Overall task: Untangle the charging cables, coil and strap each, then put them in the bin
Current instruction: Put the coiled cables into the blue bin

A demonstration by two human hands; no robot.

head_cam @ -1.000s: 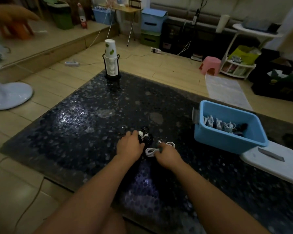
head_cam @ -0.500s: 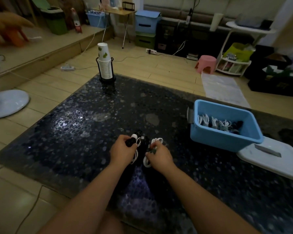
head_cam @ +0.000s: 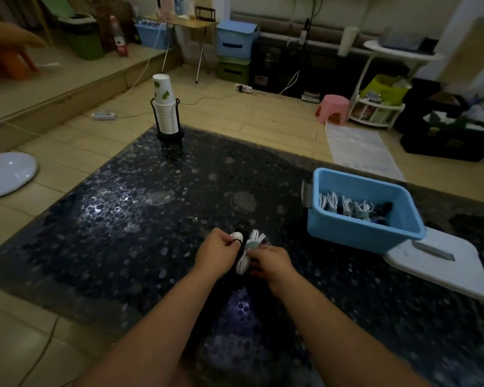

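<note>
A coiled white cable (head_cam: 249, 251) with a pale green strap round its middle is held just above the dark table (head_cam: 140, 219), near the front centre. My right hand (head_cam: 268, 261) grips its lower right side. My left hand (head_cam: 217, 254) pinches a small white roll (head_cam: 237, 236), with a dark cable bundle (head_cam: 242, 227) showing behind it. The blue bin (head_cam: 358, 236) stands to the right and holds several strapped white coils (head_cam: 347, 205) and some dark ones.
The bin's white lid (head_cam: 442, 263) lies at the right edge. A stack of paper cups in a black holder (head_cam: 165, 107) stands at the far left corner. A white fan base (head_cam: 6, 174) sits on the floor to the left.
Both hands drew back toward me and lifted. The white coil has turned upright between them, its green strap now showing.
</note>
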